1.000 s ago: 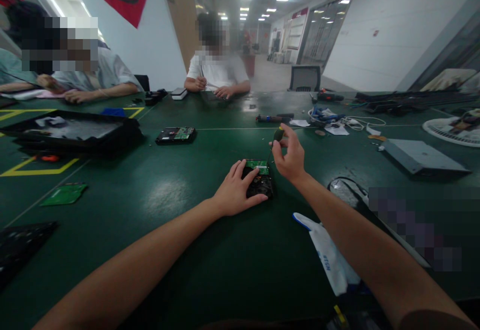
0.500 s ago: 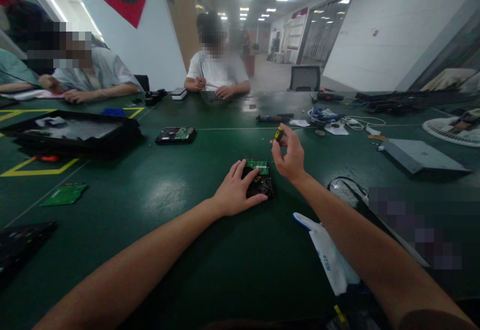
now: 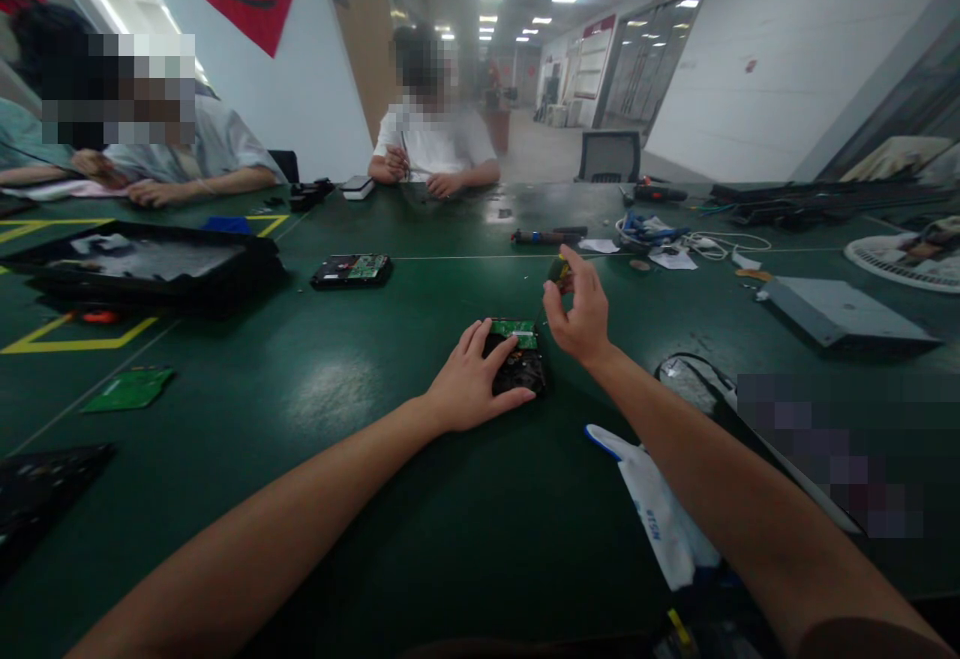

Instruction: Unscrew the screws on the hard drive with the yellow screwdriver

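Observation:
Flat on the green table lies a hard drive, black with a green circuit board along its far end. My left hand is spread across its left side, gripping it down, with the thumb along the near edge and the index finger over the board. A small screwdriver with a yellow-and-dark handle is pinched upright in my right hand. Its thin shaft points down by the drive's far right corner; I cannot make out whether the tip touches.
Another hard drive lies further left, near a black tray. A loose green circuit board is at left. On the right are a white glove, a grey metal box and cables. Co-workers sit across the table.
The screwdriver handle has turned between my right fingers, showing a darker side now. My left hand and the hard drive stay in place.

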### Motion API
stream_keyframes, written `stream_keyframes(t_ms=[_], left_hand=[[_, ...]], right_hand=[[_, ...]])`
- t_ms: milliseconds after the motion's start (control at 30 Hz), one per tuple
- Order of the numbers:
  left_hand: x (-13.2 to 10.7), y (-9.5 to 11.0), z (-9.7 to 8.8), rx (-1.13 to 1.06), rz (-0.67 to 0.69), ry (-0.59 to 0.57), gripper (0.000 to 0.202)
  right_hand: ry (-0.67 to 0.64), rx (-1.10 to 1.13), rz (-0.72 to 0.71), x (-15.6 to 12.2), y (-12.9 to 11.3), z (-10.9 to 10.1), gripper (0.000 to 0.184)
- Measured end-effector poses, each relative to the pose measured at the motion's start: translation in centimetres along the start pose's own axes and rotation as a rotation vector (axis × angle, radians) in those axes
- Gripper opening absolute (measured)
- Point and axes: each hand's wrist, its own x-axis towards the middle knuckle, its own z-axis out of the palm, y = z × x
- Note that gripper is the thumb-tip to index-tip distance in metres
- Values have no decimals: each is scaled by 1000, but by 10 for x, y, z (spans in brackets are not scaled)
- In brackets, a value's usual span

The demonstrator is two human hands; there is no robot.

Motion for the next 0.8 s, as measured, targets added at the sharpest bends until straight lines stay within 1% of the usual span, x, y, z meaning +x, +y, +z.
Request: stream_keyframes(t_ms=[133, 267, 367, 567, 667, 800], left_hand=[[0, 1, -1, 2, -5, -13, 94], [0, 1, -2, -8, -9, -13, 93], [0, 1, -1, -8, -6, -8, 93], [0, 1, -1, 4, -9, -5, 93], [0, 1, 0, 4, -3, -7, 93], [0, 0, 0, -1, -2, -5, 93]], right_hand=[[-16, 33, 22, 0, 2, 1, 56], [28, 19, 50, -1, 1, 3, 57], [51, -16, 39, 0, -2, 2, 57], [-8, 55, 18, -2, 0, 3, 54], [19, 55, 32, -3, 3, 5, 57], [41, 7, 51, -3, 1, 3, 55]])
